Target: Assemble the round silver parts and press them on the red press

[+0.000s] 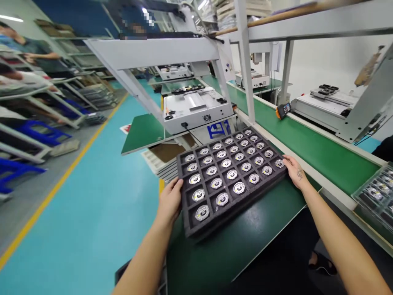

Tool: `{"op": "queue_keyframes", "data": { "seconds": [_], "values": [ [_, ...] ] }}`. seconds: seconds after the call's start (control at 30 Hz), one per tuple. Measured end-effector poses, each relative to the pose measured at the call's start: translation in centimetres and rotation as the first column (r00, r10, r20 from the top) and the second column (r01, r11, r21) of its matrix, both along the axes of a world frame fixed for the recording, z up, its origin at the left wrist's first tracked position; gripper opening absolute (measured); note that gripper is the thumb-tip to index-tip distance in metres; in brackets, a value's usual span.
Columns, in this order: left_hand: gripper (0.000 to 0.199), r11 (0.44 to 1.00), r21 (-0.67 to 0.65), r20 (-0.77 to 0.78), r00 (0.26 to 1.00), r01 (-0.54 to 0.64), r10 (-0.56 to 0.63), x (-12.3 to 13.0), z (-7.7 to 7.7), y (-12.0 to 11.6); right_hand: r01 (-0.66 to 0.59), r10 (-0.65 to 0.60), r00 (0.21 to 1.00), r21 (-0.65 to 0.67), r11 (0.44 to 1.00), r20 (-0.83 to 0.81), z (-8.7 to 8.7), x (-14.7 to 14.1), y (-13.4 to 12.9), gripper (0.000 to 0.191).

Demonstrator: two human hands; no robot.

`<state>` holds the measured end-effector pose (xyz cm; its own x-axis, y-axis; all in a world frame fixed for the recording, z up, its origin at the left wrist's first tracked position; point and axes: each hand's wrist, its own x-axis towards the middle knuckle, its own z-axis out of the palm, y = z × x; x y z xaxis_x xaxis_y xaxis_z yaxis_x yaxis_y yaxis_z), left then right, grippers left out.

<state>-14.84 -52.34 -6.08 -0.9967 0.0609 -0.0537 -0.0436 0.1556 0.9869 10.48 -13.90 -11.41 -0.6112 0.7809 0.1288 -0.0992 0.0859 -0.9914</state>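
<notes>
A black foam tray [211,230] with a grid of square compartments is held between my two hands, over a dark green tabletop [254,229]. Round silvery metal parts [238,188] with small yellow spots lie in its compartments, one in each. My left hand [170,200] grips the tray's left side, thumb on the rim and fingers mostly hidden beyond the edge. At the right end, my right hand [294,170] is closed on the corner, its fingers partly out of sight below. The tray sits slightly tilted in view; I cannot tell whether its underside touches the table.
A green conveyor belt [325,151] runs along the right, with an orange-and-black handheld device [283,110] at its far edge. White bench machines [198,108] stand ahead and right. A clear tray [376,192] of similar parts is at far right. People [39,57] work at left.
</notes>
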Motion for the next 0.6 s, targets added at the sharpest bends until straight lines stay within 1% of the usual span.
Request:
{"op": "queue_keyframes", "data": {
  "seconds": [0.07, 0.13, 0.23, 0.33, 0.4, 0.5, 0.57, 0.6],
  "values": [
    [0.037, 0.999, 0.047, 0.06, 0.998, -0.012, 0.009, 0.0, -0.3, -0.1, -0.009, 0.009, 1.0, 0.007, 1.0, 0.021, -0.5, 0.1, -0.2, 0.045],
    [0.036, 0.996, 0.088, 0.087, 0.996, -0.012, 0.004, 0.2, -0.7, -0.2, -0.01, 0.01, 0.999, 0.004, 1.0, 0.032, -0.8, 0.2, -0.1, 0.045],
    [0.037, 0.992, 0.128, 0.082, 0.996, 0.006, -0.016, 0.6, -1.2, -0.6, 0.0, 0.0, 1.0, -0.014, 1.0, 0.03, -1.3, 0.4, -0.1, 0.044],
    [0.04, 0.99, 0.144, 0.067, 0.997, 0.015, -0.025, 0.3, -1.7, -1.0, 0.031, -0.031, 0.999, -0.049, 0.998, 0.019, -1.8, 0.9, -0.9, 0.043],
    [0.041, 0.99, 0.137, 0.054, 0.998, 0.012, -0.02, -0.2, -2.3, -1.2, 0.064, -0.064, 0.998, -0.073, 0.995, 0.001, -1.9, 1.1, -1.7, 0.043],
    [0.039, 0.995, 0.094, 0.036, 0.999, 0.022, -0.026, -1.0, -3.5, -1.7, 0.105, -0.11, 0.993, -0.109, 0.988, -0.04, -1.4, 1.3, -2.6, 0.045],
    [0.035, 0.998, 0.043, 0.019, 0.999, 0.038, -0.039, -1.5, -4.4, -3.0, 0.089, -0.097, 0.993, -0.133, 0.987, -0.061, -1.0, 1.4, -2.9, 0.049],
    [0.034, 0.999, 0.009, 0.007, 0.999, 0.04, -0.04, -1.8, -4.8, -4.1, 0.07, -0.081, 0.994, -0.144, 0.987, -0.073, -0.9, 1.6, -2.9, 0.052]
  ]
}}
